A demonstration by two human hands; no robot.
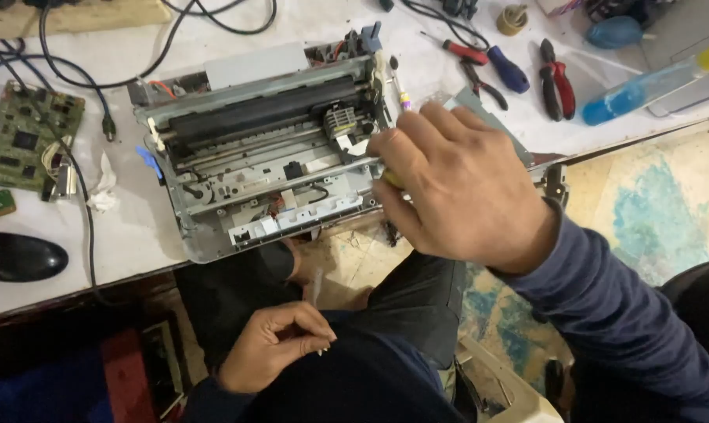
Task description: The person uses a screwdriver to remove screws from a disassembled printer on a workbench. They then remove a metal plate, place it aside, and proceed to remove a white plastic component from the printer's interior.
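The right hand (456,184) grips a yellow-handled tool (392,178) at the opened printer (268,149)'s three o'clock edge; it wants steady pressure. The left hand (276,345) pinches something small at six.

We see a grey printer chassis (252,149), green circuit board (25,137), red-handled pliers (556,78), blue bottle (644,90), black mouse (19,257), our navy sleeve (620,313).

A green circuit board (27,137), black mouse (19,257), red-handled pliers (556,80) and blue bottle (652,86) lie on the table (127,235).
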